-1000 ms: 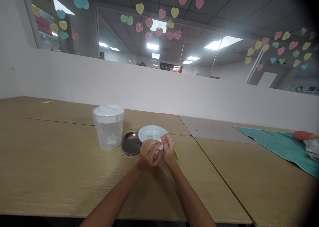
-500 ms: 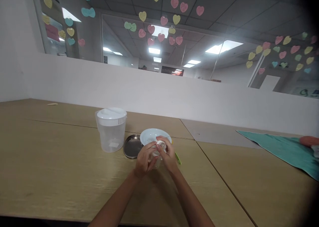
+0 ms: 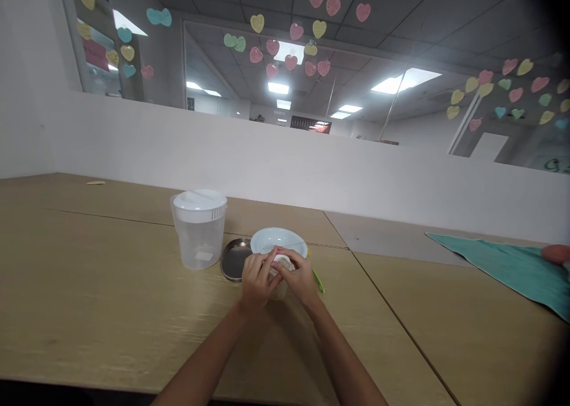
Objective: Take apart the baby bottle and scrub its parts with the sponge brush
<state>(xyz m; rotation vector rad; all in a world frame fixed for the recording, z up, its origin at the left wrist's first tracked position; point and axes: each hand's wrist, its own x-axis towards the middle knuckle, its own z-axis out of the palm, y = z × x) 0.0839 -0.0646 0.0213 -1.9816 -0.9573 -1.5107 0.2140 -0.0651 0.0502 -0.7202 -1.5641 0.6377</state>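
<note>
Both of my hands meet over the wooden table [image 3: 111, 299], just in front of a pale blue bowl [image 3: 278, 240]. My left hand [image 3: 255, 282] and my right hand [image 3: 301, 278] are closed together round a small clear bottle with a whitish cap [image 3: 280, 263]; most of it is hidden by the fingers. A round steel lid or dish [image 3: 233, 259] lies flat to the left of the bowl. Further left stands a clear plastic pitcher [image 3: 199, 230] with a white lid. A thin green object [image 3: 317, 281] pokes out from under my right hand.
A teal cloth [image 3: 503, 266] lies on the table at the right, with an orange-red object [image 3: 556, 253] at its far edge. A low white partition [image 3: 312, 168] runs behind the table. Paper hearts are stuck on the glass above it.
My hands have drawn slightly nearer and lower, staying closed on the small bottle; the right hand's fingers have shifted over its cap. The view tilted down a little.
</note>
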